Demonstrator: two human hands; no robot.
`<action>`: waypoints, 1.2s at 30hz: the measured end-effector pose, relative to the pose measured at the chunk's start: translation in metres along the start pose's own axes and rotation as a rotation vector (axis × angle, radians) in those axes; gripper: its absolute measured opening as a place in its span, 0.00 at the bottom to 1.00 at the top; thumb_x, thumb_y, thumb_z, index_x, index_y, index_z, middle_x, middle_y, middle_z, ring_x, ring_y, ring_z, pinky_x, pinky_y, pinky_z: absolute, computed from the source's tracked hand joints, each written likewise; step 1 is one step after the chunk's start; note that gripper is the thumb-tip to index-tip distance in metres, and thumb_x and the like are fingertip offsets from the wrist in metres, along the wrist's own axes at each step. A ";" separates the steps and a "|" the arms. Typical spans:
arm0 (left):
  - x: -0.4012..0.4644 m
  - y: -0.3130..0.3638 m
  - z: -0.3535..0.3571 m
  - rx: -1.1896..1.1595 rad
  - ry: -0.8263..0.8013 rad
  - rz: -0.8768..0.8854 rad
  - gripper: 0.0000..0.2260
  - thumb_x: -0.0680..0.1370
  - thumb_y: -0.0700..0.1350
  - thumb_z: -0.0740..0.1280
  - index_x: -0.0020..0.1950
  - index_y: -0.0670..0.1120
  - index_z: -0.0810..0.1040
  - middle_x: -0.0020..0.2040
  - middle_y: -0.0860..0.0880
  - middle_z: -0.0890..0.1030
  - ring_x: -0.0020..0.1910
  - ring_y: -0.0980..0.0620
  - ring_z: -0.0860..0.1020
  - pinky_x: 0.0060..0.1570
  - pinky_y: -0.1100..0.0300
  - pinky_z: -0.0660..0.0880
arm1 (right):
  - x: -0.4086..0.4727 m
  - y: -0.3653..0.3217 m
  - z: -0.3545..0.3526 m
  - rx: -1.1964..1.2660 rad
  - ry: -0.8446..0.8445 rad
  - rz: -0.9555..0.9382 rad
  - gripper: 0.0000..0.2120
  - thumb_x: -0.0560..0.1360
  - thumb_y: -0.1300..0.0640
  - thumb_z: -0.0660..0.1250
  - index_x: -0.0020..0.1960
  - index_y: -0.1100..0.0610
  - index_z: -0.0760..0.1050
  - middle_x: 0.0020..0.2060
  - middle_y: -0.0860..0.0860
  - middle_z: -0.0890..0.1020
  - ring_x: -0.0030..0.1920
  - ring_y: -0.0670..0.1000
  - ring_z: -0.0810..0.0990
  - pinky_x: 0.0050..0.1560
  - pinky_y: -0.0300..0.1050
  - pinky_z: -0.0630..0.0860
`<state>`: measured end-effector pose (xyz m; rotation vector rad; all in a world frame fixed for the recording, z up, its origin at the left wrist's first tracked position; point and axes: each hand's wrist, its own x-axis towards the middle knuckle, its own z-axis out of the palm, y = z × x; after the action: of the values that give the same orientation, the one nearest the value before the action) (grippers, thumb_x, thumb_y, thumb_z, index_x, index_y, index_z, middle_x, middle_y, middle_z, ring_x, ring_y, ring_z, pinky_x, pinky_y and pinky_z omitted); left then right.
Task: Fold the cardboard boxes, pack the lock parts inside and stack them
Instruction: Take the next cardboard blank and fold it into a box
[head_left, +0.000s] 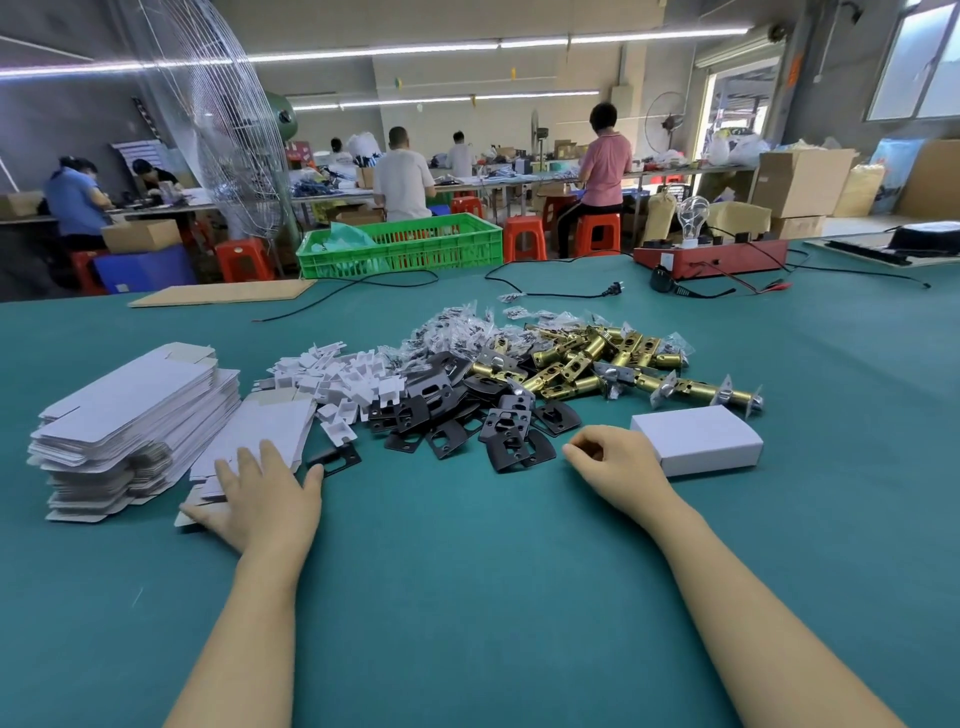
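Cardboard blanks (249, 441) under L hand (260, 493)

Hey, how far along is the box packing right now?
Done: one closed white box sits by the right hand. In hand: the left hand rests on a flat box blank. Left: the blank stack, black plates and brass latches.

Bare forearms, hands (262, 493); apparently no sleeves/jewellery.

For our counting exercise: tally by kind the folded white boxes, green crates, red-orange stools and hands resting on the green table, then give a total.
Folded white box: 1
Green crate: 1
Red-orange stools: 6 at least partly visible
Hands, left hand and right hand: 2
Total: 10
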<state>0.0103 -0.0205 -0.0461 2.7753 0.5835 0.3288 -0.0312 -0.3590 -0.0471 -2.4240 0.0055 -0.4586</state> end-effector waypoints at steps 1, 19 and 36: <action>0.000 0.000 0.002 0.019 -0.013 0.000 0.27 0.83 0.57 0.53 0.78 0.46 0.58 0.80 0.47 0.55 0.79 0.46 0.45 0.71 0.30 0.46 | 0.000 0.000 0.000 0.008 0.002 0.000 0.09 0.77 0.55 0.66 0.43 0.58 0.81 0.37 0.49 0.81 0.39 0.45 0.76 0.37 0.30 0.68; -0.104 0.081 -0.009 -0.243 0.461 0.790 0.26 0.54 0.21 0.75 0.51 0.34 0.84 0.31 0.42 0.81 0.24 0.45 0.77 0.19 0.59 0.69 | -0.006 -0.002 0.000 0.142 0.128 -0.035 0.15 0.79 0.52 0.65 0.35 0.57 0.76 0.28 0.48 0.78 0.31 0.47 0.74 0.37 0.45 0.71; -0.119 0.081 0.013 -0.644 -0.022 0.714 0.31 0.79 0.49 0.67 0.78 0.44 0.58 0.77 0.50 0.57 0.78 0.53 0.53 0.69 0.74 0.45 | -0.016 -0.045 0.012 1.023 -0.016 0.360 0.08 0.77 0.68 0.63 0.49 0.57 0.66 0.48 0.60 0.82 0.45 0.55 0.81 0.40 0.49 0.78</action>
<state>-0.0630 -0.1449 -0.0508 2.2378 -0.4784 0.5151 -0.0471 -0.3149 -0.0332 -1.3781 0.1587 -0.1903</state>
